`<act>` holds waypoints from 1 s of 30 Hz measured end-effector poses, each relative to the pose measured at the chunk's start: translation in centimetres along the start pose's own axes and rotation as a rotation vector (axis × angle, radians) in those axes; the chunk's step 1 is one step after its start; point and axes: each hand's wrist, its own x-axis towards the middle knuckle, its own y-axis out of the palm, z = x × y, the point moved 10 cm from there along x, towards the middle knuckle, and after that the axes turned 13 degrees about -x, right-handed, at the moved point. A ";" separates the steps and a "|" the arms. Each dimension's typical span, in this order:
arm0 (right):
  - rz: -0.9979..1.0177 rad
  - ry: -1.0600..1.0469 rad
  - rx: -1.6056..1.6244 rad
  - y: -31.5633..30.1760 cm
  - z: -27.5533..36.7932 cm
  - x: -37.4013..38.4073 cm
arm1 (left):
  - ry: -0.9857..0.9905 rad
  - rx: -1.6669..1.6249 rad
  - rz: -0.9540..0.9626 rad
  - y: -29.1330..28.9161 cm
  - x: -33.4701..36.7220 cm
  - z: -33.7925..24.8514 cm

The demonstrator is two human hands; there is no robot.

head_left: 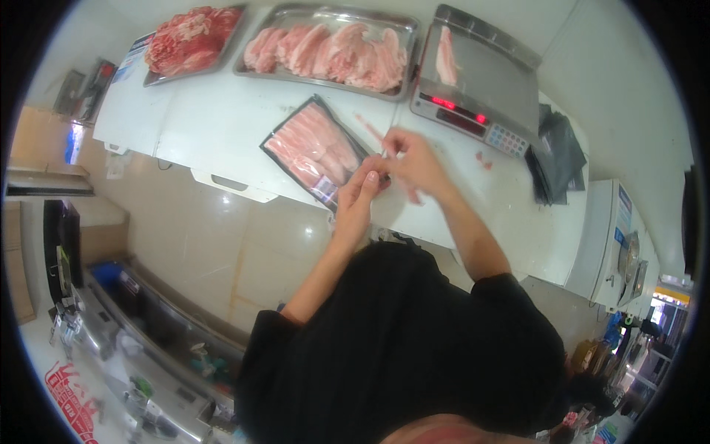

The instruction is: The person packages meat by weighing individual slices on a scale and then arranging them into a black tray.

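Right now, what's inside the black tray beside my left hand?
The black tray holds pink meat slices under clear film. They hide most of its bottom; the label hides what lies beneath.

A lane is lying open across the white table (pixel 200 126) left of the meat pack (pixel 314 144), while the metal tray (pixel 325 83) and the scale (pixel 495 70) are blocking the far side. Dark bags (pixel 560 159) are crowding the right end, a gap lying between them and the right hand (pixel 418 164).

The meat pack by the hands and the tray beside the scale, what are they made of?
The meat pack looks like plastic: shiny, see-through in front, black around the edge. The tray is probably smooth metal, maybe steel: it's silvery and gleams.
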 end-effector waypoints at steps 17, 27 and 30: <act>-0.328 -0.294 -0.263 -5.0 -0.1 -13.8 | -0.149 0.436 0.158 4.8 -4.0 5.5; -0.169 -0.126 0.241 -3.7 -5.8 -13.3 | -0.090 0.495 0.028 4.1 -3.8 4.1; -0.070 -0.093 0.194 -3.5 -4.8 -13.3 | 0.014 0.594 0.095 2.9 -3.6 3.7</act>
